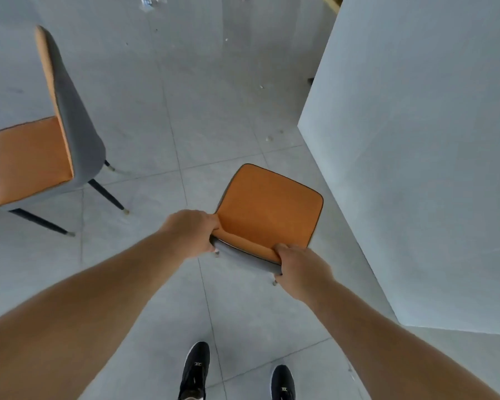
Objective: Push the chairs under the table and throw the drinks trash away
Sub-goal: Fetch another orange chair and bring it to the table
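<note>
An orange-seated chair (267, 209) with a grey back stands right in front of me, its seat facing the pale grey table (416, 168) on the right. My left hand (189, 230) grips the left end of the chair's backrest top and my right hand (300, 269) grips the right end. The seat's front edge lies close to the table's edge. A second chair (29, 160) of the same kind stands apart at the left, turned sideways. Clear plastic drinks trash (152, 2) lies on the floor at the top of the view, small and blurred.
Grey floor tiles (185, 96) spread between the two chairs and the table. Small bits of debris (269, 137) dot the floor near the table's corner. My two black shoes (195, 368) show at the bottom.
</note>
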A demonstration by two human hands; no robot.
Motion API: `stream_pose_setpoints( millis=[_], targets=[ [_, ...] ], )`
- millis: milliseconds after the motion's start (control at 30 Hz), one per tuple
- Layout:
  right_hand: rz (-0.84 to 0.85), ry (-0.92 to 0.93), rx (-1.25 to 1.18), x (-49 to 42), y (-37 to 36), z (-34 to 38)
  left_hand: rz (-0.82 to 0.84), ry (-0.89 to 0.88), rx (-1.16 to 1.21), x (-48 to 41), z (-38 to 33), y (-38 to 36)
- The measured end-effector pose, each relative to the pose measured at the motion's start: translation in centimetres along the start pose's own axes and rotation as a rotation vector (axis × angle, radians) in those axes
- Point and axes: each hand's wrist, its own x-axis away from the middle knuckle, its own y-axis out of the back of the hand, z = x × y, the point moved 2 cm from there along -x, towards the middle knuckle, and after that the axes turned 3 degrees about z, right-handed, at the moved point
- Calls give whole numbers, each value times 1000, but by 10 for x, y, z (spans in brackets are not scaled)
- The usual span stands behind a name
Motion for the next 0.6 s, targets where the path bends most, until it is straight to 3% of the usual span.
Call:
stream_pose_setpoints(
  millis=[300,600],
  targets=[
    [28,343,245,-2,13,46,11,325,237,125,7,-71],
    [104,735,432,-40,-4,226,56,663,462,252,96,-139]
  ],
)
